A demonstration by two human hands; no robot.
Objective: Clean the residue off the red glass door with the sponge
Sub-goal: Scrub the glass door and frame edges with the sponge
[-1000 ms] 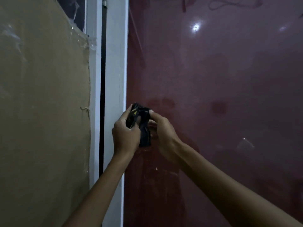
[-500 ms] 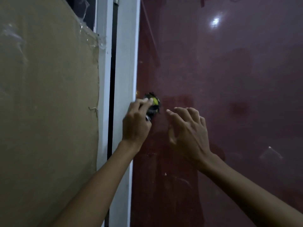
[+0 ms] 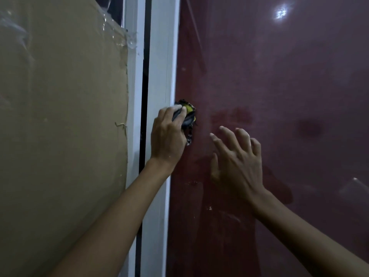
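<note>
The left hand (image 3: 167, 136) is gripping the sponge (image 3: 188, 114), fingers curled over its top, and pressing it against the red glass door (image 3: 279, 96) right beside the white frame (image 3: 161, 66). The sponge is looking soft and light, a yellow pad wrapped in dark, ragged mesh that is hanging loose below the fingers; it is likely squashing easily under pressure, so holding it across the back with the fingertips spread, as here, is probably giving the flattest contact with the glass. The glass itself is looking hard, smooth and slippery, and should be taking firm rubbing but not a knock. The right hand (image 3: 237, 158) is hovering to the right of the sponge and a little lower, fingers relaxed and spread, holding nothing; whether its fingertips are touching the glass is hard to tell. Pale specks and streaks of residue (image 3: 209, 207) are showing on the door below the sponge, under both hands, so most of the wiping is seemingly still ahead. Left of the frame, a sheet of cardboard (image 3: 60, 136) is standing taped under clear plastic.
</note>
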